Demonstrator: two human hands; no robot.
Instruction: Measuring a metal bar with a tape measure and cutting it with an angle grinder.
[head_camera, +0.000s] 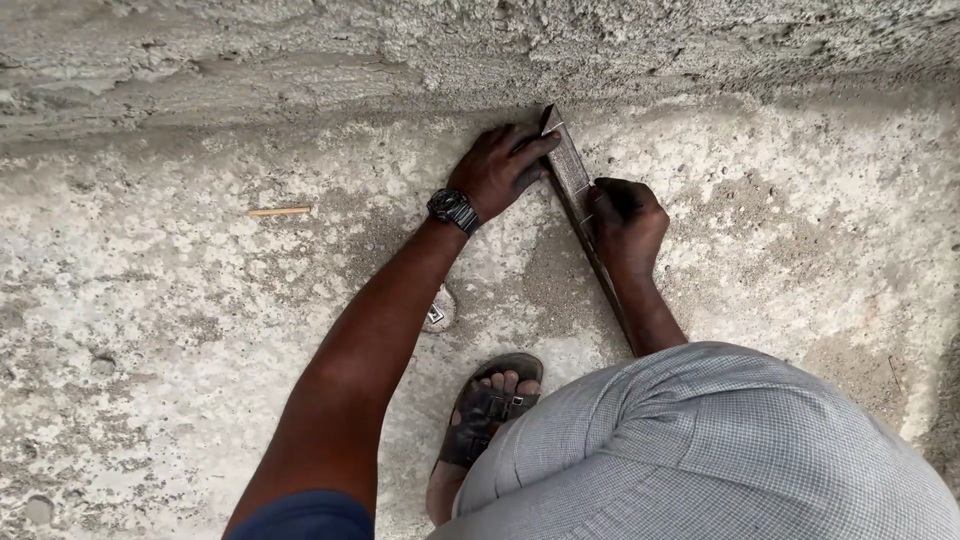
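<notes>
The left hand (495, 170) presses flat on the far end of a dark straight bar (572, 180) lying on the concrete floor (180, 330) at the rough wall (400, 50); the right hand (625, 222) closes round its middle; marking seems underway; steadiness matters next.

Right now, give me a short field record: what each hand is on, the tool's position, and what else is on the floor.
left hand: pressed flat on the concrete floor, fingertips against the tool's upper end, a wristwatch on the wrist
right hand: closed around the tool, lower down
tool: long dark flat straightedge, lying on the floor, far tip at the base of the rough wall
foot: in a dark sandal
also on floor: small wooden stick
</notes>
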